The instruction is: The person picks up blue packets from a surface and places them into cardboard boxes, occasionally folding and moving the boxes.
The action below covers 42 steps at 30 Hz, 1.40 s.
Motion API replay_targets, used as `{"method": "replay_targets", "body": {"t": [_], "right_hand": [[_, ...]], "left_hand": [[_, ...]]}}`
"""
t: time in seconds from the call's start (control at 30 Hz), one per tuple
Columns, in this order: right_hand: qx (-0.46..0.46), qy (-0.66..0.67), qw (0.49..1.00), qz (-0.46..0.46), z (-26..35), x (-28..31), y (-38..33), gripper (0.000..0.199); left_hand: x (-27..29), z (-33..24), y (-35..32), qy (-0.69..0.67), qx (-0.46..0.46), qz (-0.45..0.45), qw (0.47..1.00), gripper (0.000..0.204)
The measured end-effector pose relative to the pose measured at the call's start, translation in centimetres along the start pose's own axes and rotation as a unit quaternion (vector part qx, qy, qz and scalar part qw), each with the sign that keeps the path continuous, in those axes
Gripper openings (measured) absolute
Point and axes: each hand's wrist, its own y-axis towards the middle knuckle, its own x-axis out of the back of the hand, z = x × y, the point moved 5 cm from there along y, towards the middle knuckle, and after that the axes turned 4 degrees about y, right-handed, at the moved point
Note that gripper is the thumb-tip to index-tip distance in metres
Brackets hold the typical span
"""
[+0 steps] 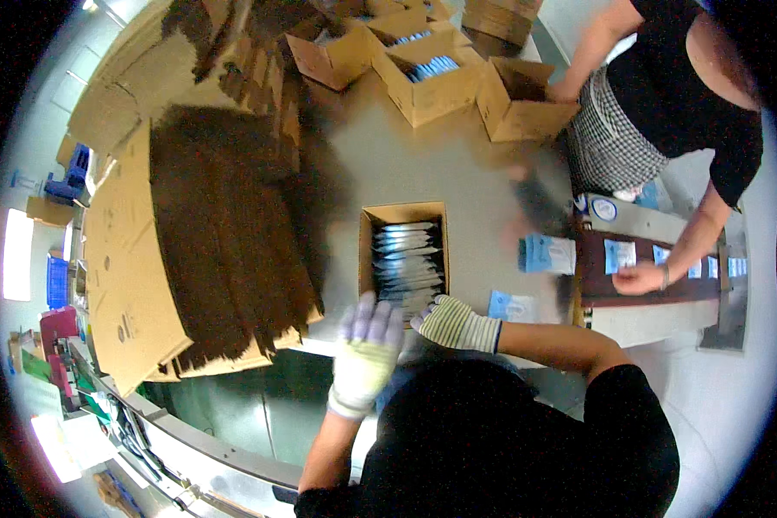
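Note:
An open cardboard box [403, 208] stands on the table in front of me, holding a row of white and light-blue packets [408, 263] on edge. My left hand [367, 350], in a white and yellow-green glove with greyish fingertips, is at the box's near left corner. Its fingers are stretched out, slightly blurred, and hold nothing I can see. At the near right corner, my gloved right hand [453, 322] is closed over the box's rim, with its fingertips partly hidden. A light-blue and white packet [511, 306] lies on the table just right of that hand.
Flattened cardboard [224, 233] is stacked high on the left. More open boxes [432, 82] stand at the far side, some with packets. A co-worker's hand [641, 278] is over packets on a dark conveyor belt [600, 289] at right; stacked packets [546, 254] lie by its end.

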Motion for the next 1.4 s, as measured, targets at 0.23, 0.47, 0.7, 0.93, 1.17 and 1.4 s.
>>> {"method": "replay_targets", "body": {"t": [0.23,0.47,0.7,0.93,1.17,1.4], "right_hand": [[-0.304,-0.119,0.938,-0.114,-22.3,5.9,15.9,0.028],[-0.105,0.076,0.991,-0.043,-8.4,11.6,14.2,0.049],[-0.220,0.094,0.951,0.193,-4.2,-6.9,-11.5,0.050],[-0.389,0.078,0.904,0.160,-3.3,-10.0,-23.0,0.061],[-0.485,0.161,0.850,0.128,-10.1,-11.3,-25.8,0.057],[-0.292,0.264,0.748,-0.534,-15.3,5.5,-15.7,0.054]], "left_hand": [[16.6,6.8,-1.5,0.314,0.264,-0.225,0.884,0.043],[13.9,12.4,-5.3,0.289,0.367,-0.153,0.871,0.057],[16.4,8.8,-3.0,0.315,0.248,-0.247,0.882,0.028],[19.6,2.2,-3.7,0.017,0.128,-0.535,0.835,0.032],[17.5,1.7,-6.0,-0.122,0.329,-0.483,0.802,0.036],[5.6,1.3,-5.9,-0.527,0.355,-0.270,0.723,0.025]]}}
